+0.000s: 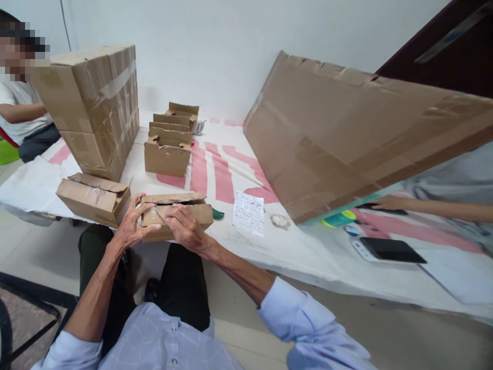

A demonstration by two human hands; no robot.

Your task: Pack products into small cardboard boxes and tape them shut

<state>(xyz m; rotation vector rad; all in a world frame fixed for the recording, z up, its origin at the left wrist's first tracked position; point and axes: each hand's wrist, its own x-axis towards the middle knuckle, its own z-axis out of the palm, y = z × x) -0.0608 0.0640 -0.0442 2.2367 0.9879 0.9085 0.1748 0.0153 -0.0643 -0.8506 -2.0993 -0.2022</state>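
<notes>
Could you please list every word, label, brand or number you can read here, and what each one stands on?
I can read no text with certainty.
Held box: no print can be made out.
Small box left of it: faint print, too blurred to read.
White sheet: rows of marks, too small to read.
Tablecloth: large pink shapes, perhaps letters, but no word is legible.

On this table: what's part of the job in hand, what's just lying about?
Seemingly in the job:
gripped cardboard box, left hand and right hand on it
similar box on the left
open boxes behind

Probably just lying about:
black-screened smartphone
small pale object, unclear what
</notes>
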